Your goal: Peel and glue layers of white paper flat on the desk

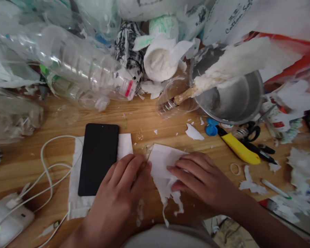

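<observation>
A torn piece of white paper [165, 162] with a ragged lower edge lies in front of me on the wooden table. My right hand [198, 177] grips its right side, fingers bent over it and thumb below. My left hand [126, 181] is at the paper's left edge with curled, closed fingers. A thin sliver shows at those fingertips, too small to name. Left of that hand, a black smartphone [99, 158] rests on a white sheet [125, 144]. Small paper scraps [193, 132] are scattered beyond the hands.
Clear plastic bottles [74, 62] crowd the back left. A metal pot [237, 100] with a paste-coated brush [209, 81] across it stands back right. A yellow-handled cutter [239, 148] and scissors [253, 132] lie nearby. White cables [50, 168] and a charger [12, 213] occupy the left.
</observation>
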`<state>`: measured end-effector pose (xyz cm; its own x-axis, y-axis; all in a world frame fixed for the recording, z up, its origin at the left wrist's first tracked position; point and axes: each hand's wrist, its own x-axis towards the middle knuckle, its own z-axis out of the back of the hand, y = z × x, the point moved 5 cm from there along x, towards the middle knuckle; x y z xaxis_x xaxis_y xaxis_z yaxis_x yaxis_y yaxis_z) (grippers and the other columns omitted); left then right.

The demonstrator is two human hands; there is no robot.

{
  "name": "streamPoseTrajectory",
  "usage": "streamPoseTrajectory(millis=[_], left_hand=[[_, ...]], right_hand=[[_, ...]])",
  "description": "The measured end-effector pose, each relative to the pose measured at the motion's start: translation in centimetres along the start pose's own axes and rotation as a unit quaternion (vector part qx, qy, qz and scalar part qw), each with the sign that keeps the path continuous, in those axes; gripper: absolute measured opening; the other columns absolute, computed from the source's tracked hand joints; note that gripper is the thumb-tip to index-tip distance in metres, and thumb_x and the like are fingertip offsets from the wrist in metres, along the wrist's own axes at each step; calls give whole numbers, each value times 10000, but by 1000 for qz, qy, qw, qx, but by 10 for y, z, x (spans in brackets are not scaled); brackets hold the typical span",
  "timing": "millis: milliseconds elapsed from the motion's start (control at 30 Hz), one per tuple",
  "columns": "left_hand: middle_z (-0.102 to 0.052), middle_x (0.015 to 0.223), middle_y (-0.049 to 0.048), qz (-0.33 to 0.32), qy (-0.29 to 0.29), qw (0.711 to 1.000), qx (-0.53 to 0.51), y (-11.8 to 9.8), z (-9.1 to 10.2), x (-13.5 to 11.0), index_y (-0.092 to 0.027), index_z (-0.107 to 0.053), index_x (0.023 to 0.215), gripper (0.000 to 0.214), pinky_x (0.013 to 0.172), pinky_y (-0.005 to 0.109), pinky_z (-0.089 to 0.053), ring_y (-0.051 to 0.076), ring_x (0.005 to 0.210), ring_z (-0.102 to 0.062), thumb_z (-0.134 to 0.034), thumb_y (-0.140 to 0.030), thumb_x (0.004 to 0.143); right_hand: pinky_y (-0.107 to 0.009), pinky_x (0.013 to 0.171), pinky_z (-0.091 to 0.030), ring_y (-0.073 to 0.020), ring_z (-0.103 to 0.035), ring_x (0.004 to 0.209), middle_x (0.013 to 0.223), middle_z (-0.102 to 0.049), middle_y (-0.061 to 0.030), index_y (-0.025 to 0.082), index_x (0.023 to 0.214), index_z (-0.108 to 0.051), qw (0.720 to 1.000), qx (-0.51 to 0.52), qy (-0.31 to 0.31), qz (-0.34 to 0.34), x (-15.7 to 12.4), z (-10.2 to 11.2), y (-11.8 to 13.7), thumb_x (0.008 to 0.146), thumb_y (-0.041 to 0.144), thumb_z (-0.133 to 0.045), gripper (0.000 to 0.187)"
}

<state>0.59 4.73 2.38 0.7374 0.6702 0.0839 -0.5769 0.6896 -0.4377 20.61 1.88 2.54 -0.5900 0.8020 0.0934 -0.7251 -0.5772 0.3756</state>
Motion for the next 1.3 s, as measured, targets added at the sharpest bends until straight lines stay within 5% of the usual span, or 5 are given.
streamPoseTrajectory(millis=[167,267,533,900,1300], left_hand=[[-634,1199,160,-2,-38,999,-30,-2,2,0,-97,-665,1201,322,898,466,-537,300,1132,-556,-438,-50,978],[-615,1248,163,-16,-68,996,-58,-8,4,-8,-94,-654,1216,321,974,453,-522,293,1198,-552,-458,-39,968],[-403,1561,228,-76,-53,989,-115,-33,-9,-22,-60,-608,1270,310,1110,339,-485,248,1432,-439,-466,-92,996],[-574,1405,178,-125,-82,989,-14,-30,-3,-23,-85,-682,1221,311,1018,499,-522,381,1341,-514,-580,-124,930],[-533,1412,172,-60,-94,994,-9,-10,-2,-1,-112,-668,1265,351,1187,493,-305,385,1486,-320,-547,-92,937]], right_hand=[[-416,962,-444,-224,-588,966,994,-719,-65,124,1047,-700,998,12,-22,51,-11,-1,5,1013,119,-481,221],[-427,998,-440,-238,-593,1027,1033,-706,-70,131,1055,-685,997,31,-45,55,-16,4,10,987,192,-584,136],[-458,924,-518,-274,-578,1079,1141,-624,-126,151,1199,-572,973,41,-51,-221,-9,-1,-12,985,341,-598,287],[-482,846,-540,-273,-596,997,1085,-610,-86,201,972,-554,970,85,61,-219,-10,-9,4,987,197,-553,16],[-245,849,-507,-135,-600,977,1044,-599,-23,222,1049,-551,954,259,-31,-149,35,-6,-28,992,140,-557,100]])
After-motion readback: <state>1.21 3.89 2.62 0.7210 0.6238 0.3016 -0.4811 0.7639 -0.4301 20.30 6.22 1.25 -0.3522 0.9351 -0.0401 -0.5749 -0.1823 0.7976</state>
